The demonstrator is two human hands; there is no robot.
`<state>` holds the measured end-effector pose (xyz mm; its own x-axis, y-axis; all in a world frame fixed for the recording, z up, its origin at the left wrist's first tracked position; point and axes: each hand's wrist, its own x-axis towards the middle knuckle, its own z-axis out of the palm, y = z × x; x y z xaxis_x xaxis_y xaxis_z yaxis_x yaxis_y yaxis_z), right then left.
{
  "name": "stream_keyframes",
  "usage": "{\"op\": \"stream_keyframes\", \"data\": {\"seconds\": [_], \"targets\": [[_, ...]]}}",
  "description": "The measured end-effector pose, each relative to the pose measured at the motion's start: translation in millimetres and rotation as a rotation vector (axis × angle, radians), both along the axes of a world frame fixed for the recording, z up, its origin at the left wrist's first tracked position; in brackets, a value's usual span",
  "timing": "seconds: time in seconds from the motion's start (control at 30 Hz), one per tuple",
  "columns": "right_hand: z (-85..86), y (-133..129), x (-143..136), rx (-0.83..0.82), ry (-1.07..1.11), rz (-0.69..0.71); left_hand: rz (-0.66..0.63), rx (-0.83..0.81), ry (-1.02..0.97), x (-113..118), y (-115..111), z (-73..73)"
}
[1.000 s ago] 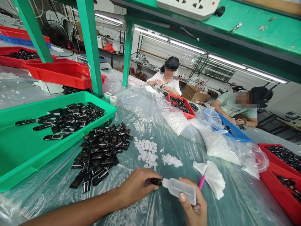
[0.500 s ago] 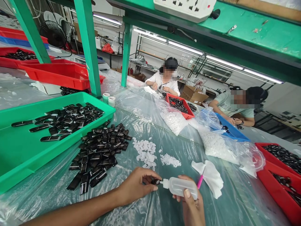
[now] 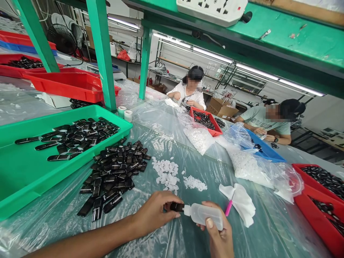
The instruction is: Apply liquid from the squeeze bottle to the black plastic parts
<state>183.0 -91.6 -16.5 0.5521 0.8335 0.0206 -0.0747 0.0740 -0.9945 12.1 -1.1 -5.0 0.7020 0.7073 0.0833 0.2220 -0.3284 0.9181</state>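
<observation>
Between its thumb and fingers, my left hand (image 3: 157,211) pinches a small glossy black piece (image 3: 176,207). My right hand (image 3: 219,229) is wrapped round a translucent white squeeze bottle (image 3: 205,215), which lies sideways with its nozzle at the black piece's right end. Whether any liquid comes out is too small to tell. Just beyond my hands are a heap of larger white bits (image 3: 165,172) and a heap of smaller ones (image 3: 195,182). A pile of black pieces (image 3: 115,168) lies on the plastic-covered table to the left.
A green tray (image 3: 24,193) with black pieces stands at the left. Right of my hands lie a white cloth (image 3: 244,206) and a pink-handled tool (image 3: 228,208). Red trays (image 3: 314,211) stand at the far right. Two people sit across the table. A green shelf (image 3: 282,39) hangs overhead.
The black piece in my left hand now shows more of its length. The bottle has shifted slightly left and tilted a little, with its nozzle against the piece.
</observation>
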Motion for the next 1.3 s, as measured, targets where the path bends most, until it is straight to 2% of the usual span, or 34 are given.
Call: {"op": "stream_keyframes", "data": {"seconds": [0.23, 0.4, 0.67, 0.97, 1.17, 1.3], "targets": [[-2.0, 0.8, 2.4, 0.005, -0.076, -0.032, -0.012, 0.046, 0.01, -2.4, -0.1, -1.2], [-0.3, 0.8, 2.4, -0.055, -0.08, -0.053, -0.011, 0.047, 0.004, -2.5, 0.5, -1.3], [0.0, 0.0, 2.4, -0.056, -0.018, 0.004, -0.009, 0.056, -0.007, -3.3, 0.3, -1.8], [2.5, 2.3, 0.7, -0.009, -0.133, -0.072, -0.007, 0.036, -0.012, -1.4, 0.2, -1.7], [2.0, -0.2, 3.5, -0.031, -0.059, 0.008, -0.041, -0.015, -0.057, -1.2, -0.8, -0.2], [2.9, 1.4, 2.8, -0.037, 0.069, 0.072, -0.015, -0.119, -0.114, 0.1, -0.9, -2.1]]}}
